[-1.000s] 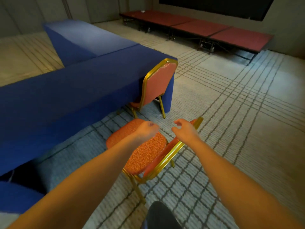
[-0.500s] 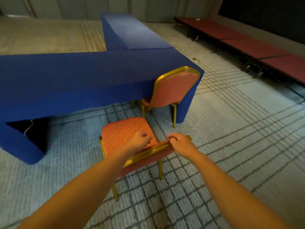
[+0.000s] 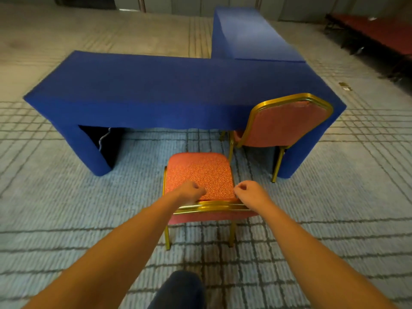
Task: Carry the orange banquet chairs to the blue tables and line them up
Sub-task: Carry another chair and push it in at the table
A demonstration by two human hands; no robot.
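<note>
An orange banquet chair (image 3: pixel 199 172) with a gold frame stands on the carpet right in front of me, its seat facing the blue table (image 3: pixel 169 90). My left hand (image 3: pixel 189 192) and my right hand (image 3: pixel 250 194) both grip the top rail of its backrest, fingers curled over the gold edge. A second orange chair (image 3: pixel 287 124) stands to the right, its seat tucked under the blue table's right end. The held chair sits a short way back from the table's front edge.
A second blue table (image 3: pixel 249 34) runs away from me at the far right, forming an L. Low red stage platforms (image 3: pixel 383 32) line the right wall. My knee (image 3: pixel 180 288) shows at the bottom. Patterned carpet stretches to the left and behind.
The chair has swung round from an angle to face the table squarely. Both hands went from reaching for the backrest to gripping it, and my view turned left.
</note>
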